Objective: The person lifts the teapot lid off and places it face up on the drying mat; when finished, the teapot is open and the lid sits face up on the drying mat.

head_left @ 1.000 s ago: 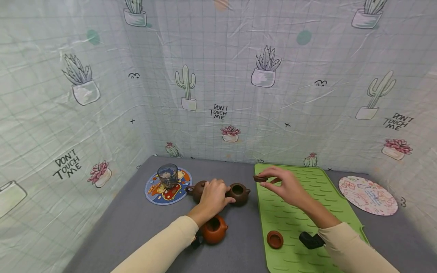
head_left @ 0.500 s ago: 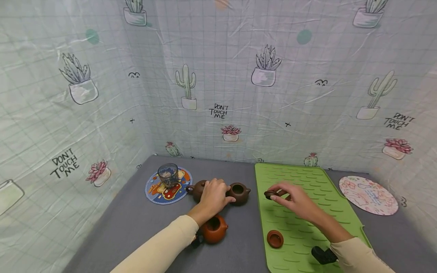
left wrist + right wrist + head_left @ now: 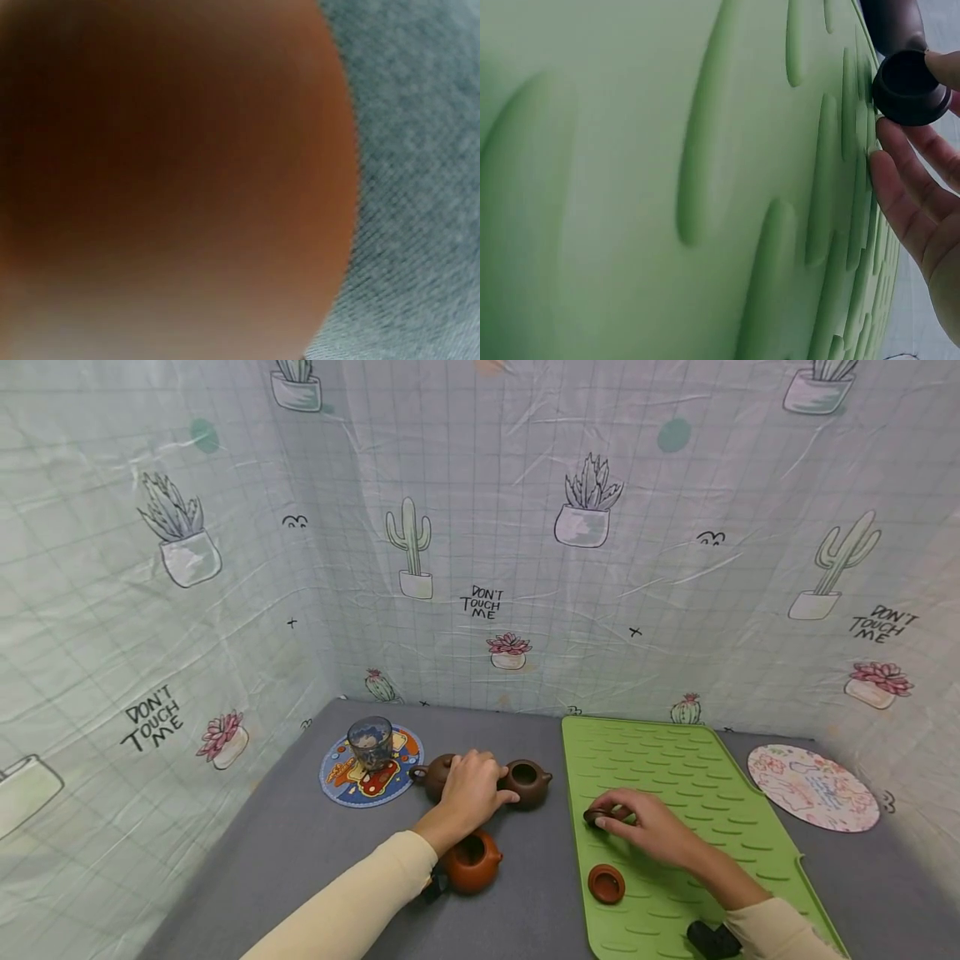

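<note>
In the head view my left hand [image 3: 472, 793] grips the handle side of a lidless dark brown teapot [image 3: 528, 789], its thumb near the body; the handle is hidden. My right hand [image 3: 648, 831] pinches a small dark brown teapot lid [image 3: 596, 817] low over the left part of a green ridged mat [image 3: 667, 760]. From the right wrist, the lid [image 3: 913, 112] shows its hollow side, held between thumb and fingers. On the mat nearer me lies an orange-brown lid [image 3: 607, 884], hollow side up. A lidless orange-brown teapot [image 3: 474, 864] stands below my left hand.
Another dark brown teapot [image 3: 435, 779] stands left of my left hand, partly covered. A clear glass [image 3: 371, 743] rests on a colourful round placemat [image 3: 337, 785]. A pink floral placemat [image 3: 813, 787] lies at far right. A blurred orange-brown surface [image 3: 180, 180] fills most of the left wrist view.
My right hand has brought the dark lid down and toward me, from the mat's far left edge to a spot just beyond the orange-brown lid. My left hand stays on the teapot.
</note>
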Demonstrator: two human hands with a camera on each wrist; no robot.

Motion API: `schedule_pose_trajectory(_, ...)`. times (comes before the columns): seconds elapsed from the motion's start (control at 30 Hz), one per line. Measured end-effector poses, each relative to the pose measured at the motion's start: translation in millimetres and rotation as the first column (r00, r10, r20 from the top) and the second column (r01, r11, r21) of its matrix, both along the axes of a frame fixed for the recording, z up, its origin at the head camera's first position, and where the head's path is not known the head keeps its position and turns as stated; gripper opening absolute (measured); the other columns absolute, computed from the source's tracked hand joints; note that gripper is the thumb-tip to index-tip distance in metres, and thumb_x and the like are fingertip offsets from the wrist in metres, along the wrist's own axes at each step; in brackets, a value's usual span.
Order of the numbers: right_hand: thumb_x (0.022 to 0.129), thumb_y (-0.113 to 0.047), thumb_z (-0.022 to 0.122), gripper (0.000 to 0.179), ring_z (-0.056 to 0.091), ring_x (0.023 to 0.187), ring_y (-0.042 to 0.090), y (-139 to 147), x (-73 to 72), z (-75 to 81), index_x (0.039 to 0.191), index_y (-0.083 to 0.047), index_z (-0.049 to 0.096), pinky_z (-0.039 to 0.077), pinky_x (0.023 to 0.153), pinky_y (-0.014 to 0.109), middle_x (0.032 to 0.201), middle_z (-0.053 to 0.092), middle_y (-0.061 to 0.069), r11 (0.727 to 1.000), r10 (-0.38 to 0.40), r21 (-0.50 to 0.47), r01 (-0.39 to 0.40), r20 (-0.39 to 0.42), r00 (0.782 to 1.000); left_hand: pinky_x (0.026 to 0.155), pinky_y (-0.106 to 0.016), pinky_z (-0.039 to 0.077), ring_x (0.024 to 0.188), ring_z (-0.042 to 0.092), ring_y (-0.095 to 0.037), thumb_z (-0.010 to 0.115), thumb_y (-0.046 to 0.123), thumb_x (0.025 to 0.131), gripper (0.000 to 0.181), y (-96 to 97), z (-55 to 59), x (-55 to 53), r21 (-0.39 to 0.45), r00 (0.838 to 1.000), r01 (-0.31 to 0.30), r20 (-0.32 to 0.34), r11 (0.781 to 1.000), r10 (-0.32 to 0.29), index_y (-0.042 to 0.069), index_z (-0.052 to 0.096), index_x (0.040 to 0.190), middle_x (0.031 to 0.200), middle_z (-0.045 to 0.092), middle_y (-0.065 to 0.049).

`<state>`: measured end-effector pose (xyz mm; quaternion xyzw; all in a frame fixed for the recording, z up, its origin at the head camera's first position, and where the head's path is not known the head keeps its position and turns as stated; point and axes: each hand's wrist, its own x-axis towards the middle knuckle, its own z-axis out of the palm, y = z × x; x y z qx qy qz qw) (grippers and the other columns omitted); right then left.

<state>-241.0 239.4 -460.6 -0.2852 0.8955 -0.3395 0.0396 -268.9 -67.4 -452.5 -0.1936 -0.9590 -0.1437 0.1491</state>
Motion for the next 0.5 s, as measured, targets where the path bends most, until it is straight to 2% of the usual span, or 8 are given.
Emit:
schedule_pose_trajectory(0.27,0.103,-0.036,0.061,0.026,0.071,0.101,0.019,-1.5,-1.4,-0.1,0.121,-0.021,0.071,0.057,0.080,0.027,0.123,0.071,0.004,0.997,-0.078,0.018,0.078,-0.006,0.997,0.066,-0.027,0.035,0.078,0.059,-0.018,0.084,0.047,0.078,0.043,-0.6,1.0,0.0,-0.003,1.000,0.000,0.004,1.000,0.000,0.016,0.082,0.107,0.094,0.074,0.000)
schedule_pose_trajectory(0.5,0.101,-0.033,0.064,0.027,0.071,0.098,0.017,-1.9,-4.9,-2.7,0.121,-0.017,0.073,0.057,0.079,0.027,0.121,0.073,0.003,0.991,-0.134,0.021,0.135,-0.058,0.989,0.065,-0.025,0.032,0.077,0.058,-0.018,0.083,0.049,0.079,0.044,-0.7,-0.3,0.6,-0.016,1.000,-0.005,0.010,1.000,0.005,0.017,0.082,0.109,0.094,0.074,0.000)
